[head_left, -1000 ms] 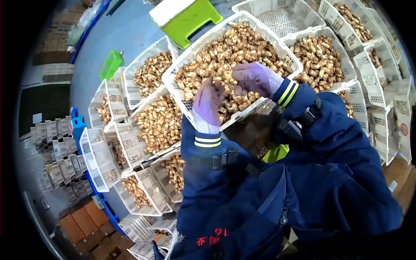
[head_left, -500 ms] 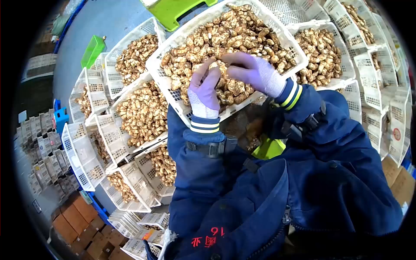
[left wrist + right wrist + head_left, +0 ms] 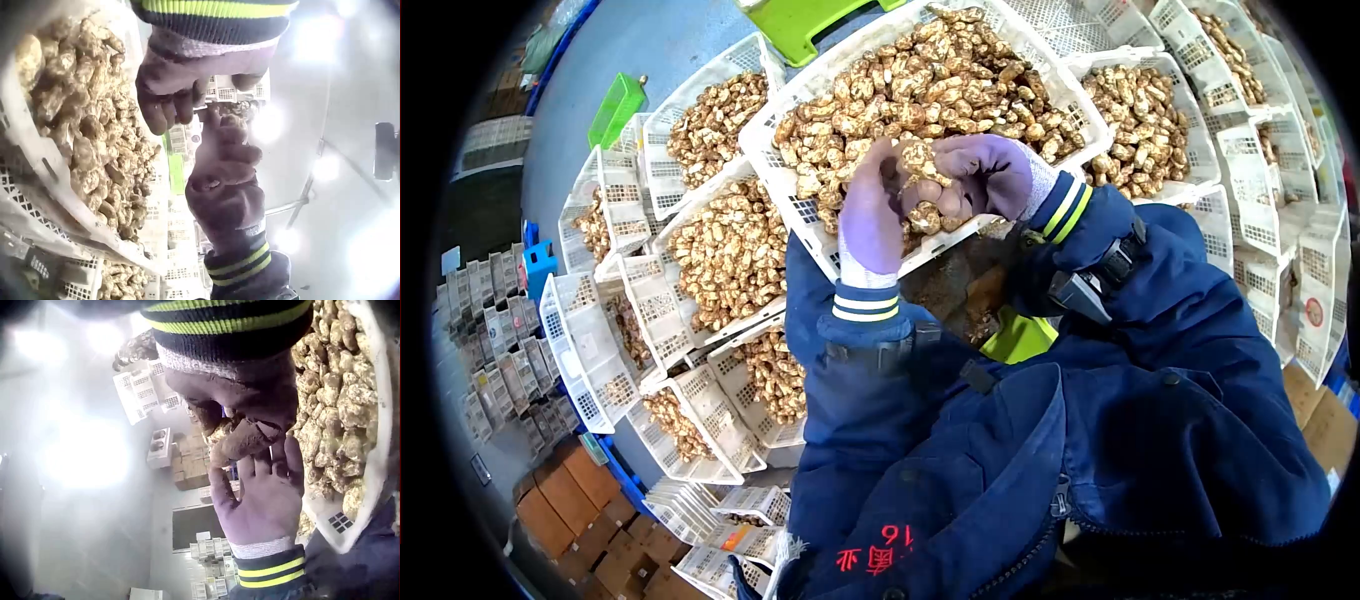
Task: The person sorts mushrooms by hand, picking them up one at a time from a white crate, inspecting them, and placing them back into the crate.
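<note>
Both hands wear purple-grey gloves above a white crate (image 3: 758, 150) heaped with knobbly brown-and-cream tubers (image 3: 960, 85). My right hand (image 3: 995, 170) has curled fingers and grips a tuber (image 3: 920, 160); the right wrist view shows that piece (image 3: 220, 430) between the thumb and fingers of the right hand (image 3: 250, 412). My left hand (image 3: 872, 215) is beside it, palm turned up with fingers extended in the right wrist view (image 3: 262, 503), fingertips close to the right hand. The left wrist view shows the left hand (image 3: 187, 75) above the right (image 3: 228, 187).
More crates of tubers stand left (image 3: 735, 250) and right (image 3: 1135, 130) of the heaped one. A green-and-white stool (image 3: 800, 25) is beyond it, a green basket (image 3: 615, 110) at upper left. Brown cartons (image 3: 565, 500) lie at lower left.
The head view has shifted, with the crates now further left than a second ago. Since half a second ago, my right fingers have curled and a tuber shows between the hands.
</note>
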Available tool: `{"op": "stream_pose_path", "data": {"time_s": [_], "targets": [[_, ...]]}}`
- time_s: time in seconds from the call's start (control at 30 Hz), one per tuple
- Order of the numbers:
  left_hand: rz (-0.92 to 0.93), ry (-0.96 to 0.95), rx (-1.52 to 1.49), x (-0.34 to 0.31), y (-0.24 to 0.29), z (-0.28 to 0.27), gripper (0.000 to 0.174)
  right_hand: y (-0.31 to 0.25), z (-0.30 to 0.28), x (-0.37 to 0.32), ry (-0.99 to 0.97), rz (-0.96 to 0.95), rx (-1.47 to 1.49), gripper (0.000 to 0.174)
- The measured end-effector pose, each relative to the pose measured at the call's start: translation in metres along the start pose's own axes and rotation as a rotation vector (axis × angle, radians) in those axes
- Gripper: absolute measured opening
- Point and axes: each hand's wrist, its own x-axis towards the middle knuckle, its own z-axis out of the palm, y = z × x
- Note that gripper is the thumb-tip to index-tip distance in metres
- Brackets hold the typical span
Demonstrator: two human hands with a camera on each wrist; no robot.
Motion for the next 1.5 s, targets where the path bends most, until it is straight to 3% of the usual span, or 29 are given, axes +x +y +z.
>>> {"op": "stream_pose_path", "data": {"time_s": [0.1,0.13,0.2,0.27,0.3,0.33,0.37,0.4,0.43,0.47,0.53,0.57,0.63,0.67,0.7,0.77,0.8,0.83,0.87,0.9,0.97,1.03,1.1,1.17,1.23,1.3,1.37,1.4,1.5], "targets": [[0.038,-0.328,-0.09,-0.008,0.011,0.011,0.04,0.005,0.002,0.004,-0.282,0.188,0.479,0.027],[0.033,-0.331,-0.108,-0.008,0.011,0.01,0.04,0.003,0.005,0.001,-0.204,0.262,0.496,0.038],[0.023,-0.34,-0.142,-0.008,0.014,0.012,0.041,0.007,-0.002,0.009,-0.267,0.327,0.337,0.044],[0.033,-0.202,-0.246,-0.007,0.005,0.012,0.041,0.003,-0.006,0.017,-0.149,0.514,-0.003,0.053],[0.038,-0.133,-0.297,-0.006,-0.001,0.01,0.041,-0.011,0.017,0.005,0.047,0.328,-0.487,0.058],[0.035,-0.078,-0.267,0.001,-0.011,0.0,0.038,-0.013,0.025,0.004,0.122,0.35,-0.682,0.055],[0.177,-0.094,0.147,0.014,-0.029,-0.026,0.043,-0.014,0.027,0.003,0.202,0.369,-0.876,0.052],[0.318,-0.109,0.561,0.031,-0.047,-0.063,0.048,-0.01,0.02,0.003,0.032,0.236,-1.26,0.046],[0.228,-0.121,0.567,0.037,-0.032,-0.086,0.053,-0.001,0.009,0.003,-0.149,0.088,-1.632,0.041],[0.138,-0.131,0.575,0.042,-0.016,-0.108,0.059,0.008,0.004,-0.002,-0.315,0.048,-1.695,0.035],[-0.088,-0.153,-0.411,0.025,0.033,-0.15,0.07,0.013,0.013,-0.017,-0.277,0.046,-1.623,0.032],[0.01,-0.167,-0.994,0.023,0.044,-0.16,0.075,0.012,0.018,-0.022,-0.211,0.023,-1.575,0.028],[-0.02,-0.306,-0.78,0.031,0.05,-0.158,0.082,0.014,0.015,-0.02,-0.202,-0.03,-1.563,0.027],[0.177,-0.392,-0.176,0.049,0.039,-0.143,0.054,0.015,0.012,-0.017,-0.2,-0.058,-1.558,0.027],[0.114,-0.223,-0.03,0.055,0.023,-0.127,0.044,0.017,0.009,-0.014,-0.205,-0.064,-1.57,0.027],[-0.083,0.082,0.23,0.053,0.024,-0.034,0.03,0.018,-0.001,-0.007,-0.219,-0.07,-1.605,0.026],[0.009,0.095,0.725,0.062,0.021,-0.004,0.031,0.019,-0.003,-0.008,-0.189,-0.085,-1.649,0.025],[0.337,0.004,1.094,0.091,-0.012,-0.015,0.035,0.023,-0.006,-0.008,-0.181,-0.107,-1.638,0.025],[0.549,-0.143,1.357,0.112,-0.02,-0.011,0.042,0.027,-0.01,-0.007,-0.173,-0.132,-1.63,0.025],[0.587,-0.187,1.609,0.124,-0.026,-0.003,0.045,0.027,-0.012,-0.005,-0.164,-0.158,-1.625,0.025],[0.399,-0.317,1.877,0.139,-0.034,0.011,0.046,0.026,-0.017,-0.003,-0.127,-0.152,-1.649,0.02],[0.238,-0.309,2.042,0.147,-0.037,0.027,0.048,0.02,-0.024,-0.001,-0.132,-0.219,-1.67,0.017],[0.12,-0.302,1.982,0.154,-0.028,0.027,0.049,0.007,-0.025,0.0,-0.138,-0.144,-1.703,0.017],[0.245,-0.254,1.758,0.159,-0.025,0.008,0.047,-0.008,-0.021,0.001,-0.045,0.042,-1.598,0.02],[-0.036,-0.064,1.17,0.142,-0.008,0.001,0.047,-0.014,-0.029,0.004,0.046,0.01,-1.603,0.024],[-0.01,-0.053,0.421,0.121,0.003,-0.022,0.042,-0.02,-0.032,0.009,0.25,0.04,-1.375,0.031],[0.005,-0.124,-0.128,0.09,0.008,-0.02,0.041,-0.015,-0.026,0.013,0.404,-0.233,-1.186,0.039],[-0.026,-0.168,-0.201,0.078,0.013,-0.017,0.044,-0.016,-0.021,0.019,0.363,-0.423,-1.137,0.048],[-0.121,-0.175,-0.324,0.053,0.013,-0.007,0.049,-0.019,0.0,0.016,0.306,-0.479,-1.085,0.062]]}}
